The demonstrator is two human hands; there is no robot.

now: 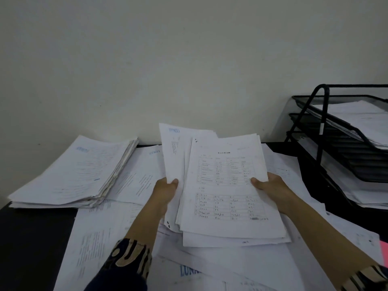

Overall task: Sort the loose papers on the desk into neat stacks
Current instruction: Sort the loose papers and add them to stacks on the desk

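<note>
**Ani:** Papers first! Where is the bunch of white printed paper sheets (228,194)?

**Budi:** Up in the air, just over the black table (31,238). The left hand (165,191) pinches its left edge with the thumb on top. The right hand (270,187) pinches the right edge the same way. Each grip is closed on the paper.

**Ani:** What could go wrong?

**Budi:** I think the sheets could slide out. They are fanned and crooked, and only the edges are held. They would fall back into the messy loose white sheets (117,232) lying below. They could also get mixed into the wrong pile, like the thick neat white stack (73,175) on the left.

**Ani:** Can you read any words?

**Budi:** Big blue letters near the bottom say "LUNA", then the sheet gets covered. The top page has tables, but the print is too small to read. The black wire paper tray (336,148) on the right holds more pages.
</note>
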